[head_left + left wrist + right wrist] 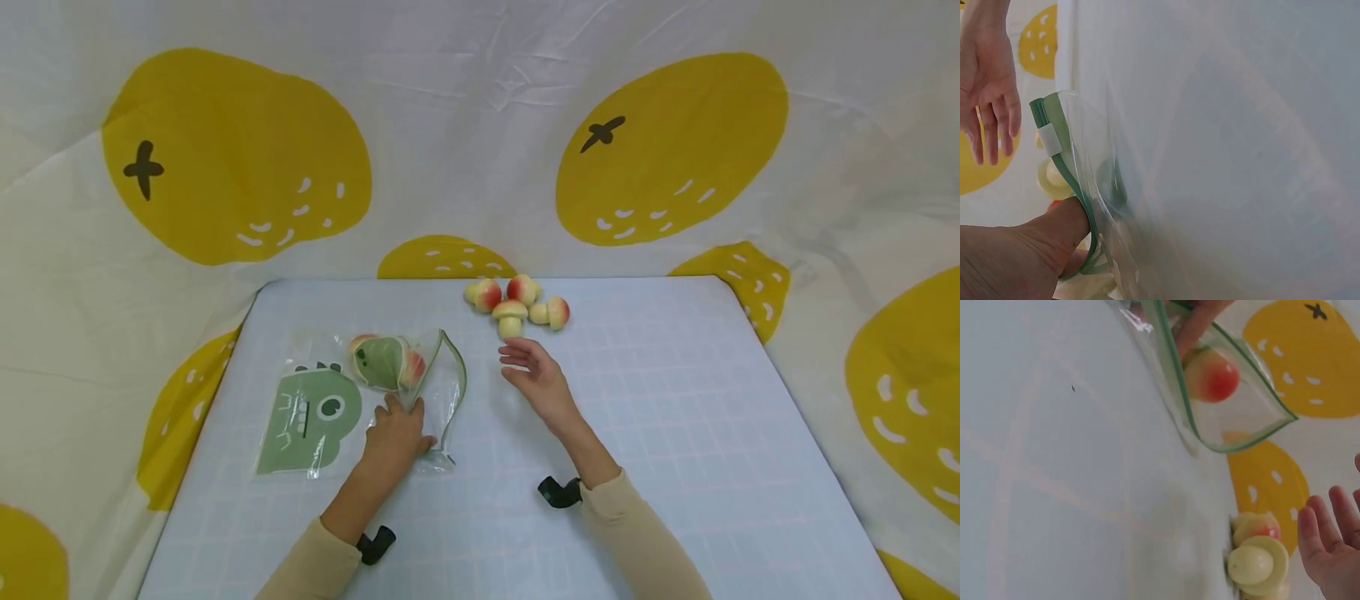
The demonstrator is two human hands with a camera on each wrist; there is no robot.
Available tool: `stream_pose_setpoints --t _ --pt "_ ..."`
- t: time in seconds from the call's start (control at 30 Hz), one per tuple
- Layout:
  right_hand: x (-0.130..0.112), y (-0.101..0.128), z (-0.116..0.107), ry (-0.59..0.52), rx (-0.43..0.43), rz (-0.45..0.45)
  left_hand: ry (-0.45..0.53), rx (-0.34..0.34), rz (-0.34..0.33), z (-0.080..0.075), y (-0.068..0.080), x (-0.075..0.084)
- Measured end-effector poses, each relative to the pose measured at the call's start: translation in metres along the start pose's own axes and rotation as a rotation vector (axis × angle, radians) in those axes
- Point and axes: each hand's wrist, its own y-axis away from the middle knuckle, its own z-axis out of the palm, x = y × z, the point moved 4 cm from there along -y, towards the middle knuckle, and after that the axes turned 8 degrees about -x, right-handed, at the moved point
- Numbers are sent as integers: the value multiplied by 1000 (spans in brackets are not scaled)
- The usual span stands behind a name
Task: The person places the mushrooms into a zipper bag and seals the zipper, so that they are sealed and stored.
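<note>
My left hand (393, 440) pinches the bag (420, 392) mouth. My right hand (534, 372) hovers relaxed and empty, fingers extended, near the mushrooms (516, 305).

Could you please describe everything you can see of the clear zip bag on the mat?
The zip bag is clear plastic with a green zipper rim and a green dinosaur print. It lies flat on the pale checked mat, its mouth held open toward the right. The left hand pinches its rim. Toy mushrooms sit inside.
</note>
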Motion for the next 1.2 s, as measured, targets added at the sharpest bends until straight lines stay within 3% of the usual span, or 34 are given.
stream_pose_setpoints --t 0.27,0.37,0.73,0.97,1.2 --pt "-17 -7 -26 116 139 -97 7 -34 -10 1 -1 0" --pt "-26 -8 -36 151 185 -100 15 -40 -13 1 -1 0" --pt "-22 -26 -77 279 290 -109 35 -70 -26 -1 0 2" --pt "13 -46 -110 352 365 -66 45 -72 -30 -3 0 2" --pt "32 -59 -124 372 345 55 44 -63 -21 -1 0 1"
